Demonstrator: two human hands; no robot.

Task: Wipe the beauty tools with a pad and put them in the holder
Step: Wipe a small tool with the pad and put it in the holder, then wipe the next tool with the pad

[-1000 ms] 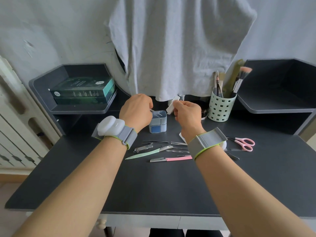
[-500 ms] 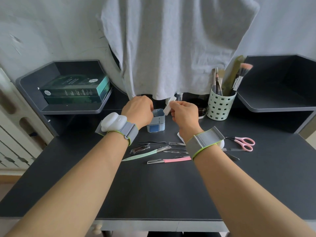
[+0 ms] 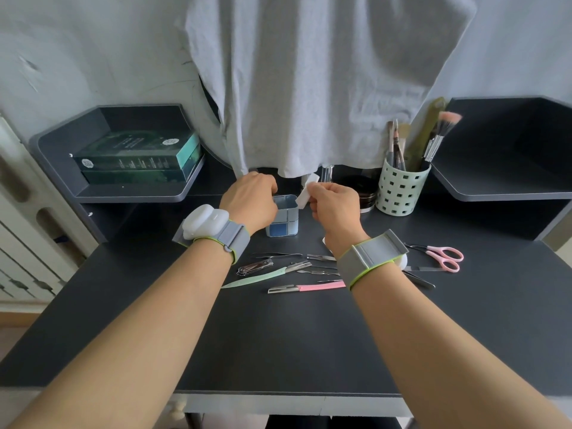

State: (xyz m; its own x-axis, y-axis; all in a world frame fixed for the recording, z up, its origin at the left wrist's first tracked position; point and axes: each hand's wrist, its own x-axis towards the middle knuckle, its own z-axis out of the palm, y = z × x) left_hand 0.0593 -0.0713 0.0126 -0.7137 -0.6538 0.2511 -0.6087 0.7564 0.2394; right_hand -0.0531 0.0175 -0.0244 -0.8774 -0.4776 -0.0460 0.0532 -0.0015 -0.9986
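Observation:
A small blue square holder (image 3: 283, 222) stands at the back middle of the dark desk (image 3: 278, 335). My left hand (image 3: 250, 199) is curled against its left rim, and what the fingers hold is hidden. My right hand (image 3: 335, 209) pinches a white pad (image 3: 307, 190) just above the holder's right side. In front of the holder lie several tools: a nail clipper (image 3: 254, 267), tweezers (image 3: 278, 254), a mint-handled razor (image 3: 257, 278) and a pink-handled razor (image 3: 309, 287). Pink scissors (image 3: 442, 257) lie to the right.
A pale perforated cup (image 3: 399, 190) with brushes stands at the back right beside a black jar (image 3: 365, 193). Green boxes (image 3: 136, 159) sit on the left shelf. A grey cloth (image 3: 309, 88) hangs down behind the holder. A radiator is at the far left.
Both hands have drifted slightly closer to the holder. The thin tool seen sticking out of my left hand earlier no longer shows. The tools on the desk have not moved.

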